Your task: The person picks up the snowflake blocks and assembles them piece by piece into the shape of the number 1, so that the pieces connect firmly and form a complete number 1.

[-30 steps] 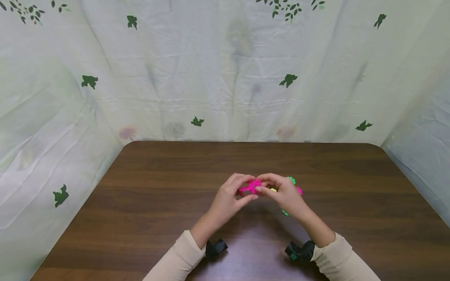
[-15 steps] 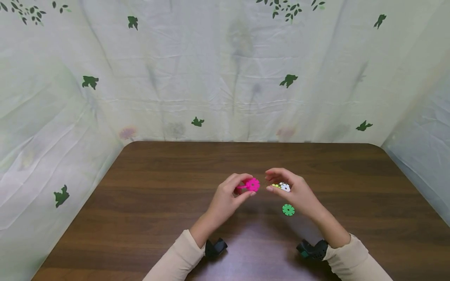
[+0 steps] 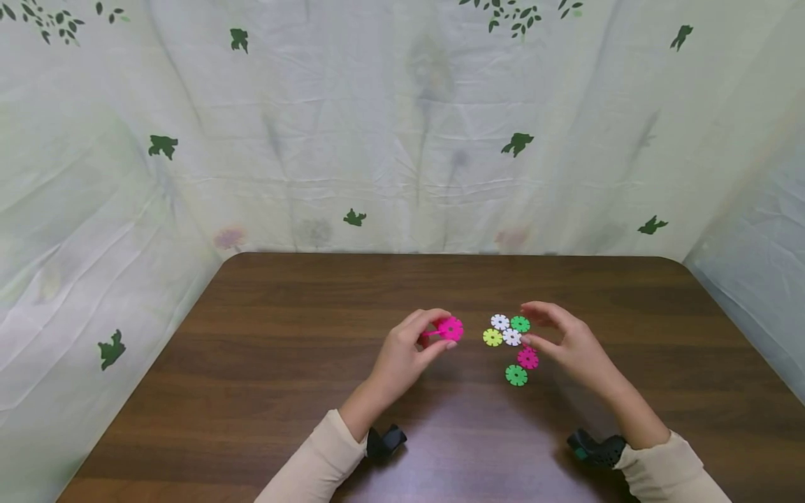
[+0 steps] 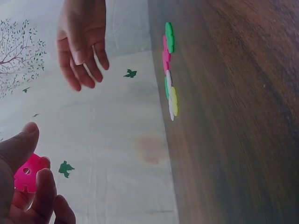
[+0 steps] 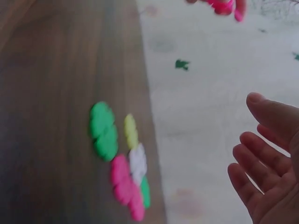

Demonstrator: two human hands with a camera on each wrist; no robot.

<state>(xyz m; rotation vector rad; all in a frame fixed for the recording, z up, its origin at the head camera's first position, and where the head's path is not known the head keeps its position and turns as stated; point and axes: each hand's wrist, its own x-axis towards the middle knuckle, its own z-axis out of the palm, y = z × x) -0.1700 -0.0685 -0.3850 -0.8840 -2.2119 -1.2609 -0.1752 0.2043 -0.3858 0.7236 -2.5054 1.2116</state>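
Note:
My left hand point(image 3: 407, 353) pinches pink notched building discs point(image 3: 451, 328) between thumb and fingers, above the table. One disc faces the head camera; another pink piece behind it shows edge-on. My right hand point(image 3: 574, 344) holds nothing, its thumb and fingers spread apart, at the right side of the loose discs. Among those are a yellow disc point(image 3: 492, 337), a white disc point(image 3: 499, 322), a second white disc point(image 3: 512, 337), and a green disc point(image 3: 520, 323). Closer to me lie a pink disc point(image 3: 527, 358) and another green disc point(image 3: 516, 375).
The dark wooden table point(image 3: 283, 300) reaches back to a pale curtain point(image 3: 390, 126) printed with leaves. Curtain also hangs at both sides. Each wrist wears a black camera point(image 3: 386, 443).
My right hand has let go of the pink pieces and drawn away to the right, uncovering the loose discs. The left hand stays nearly in place, still holding the pink discs.

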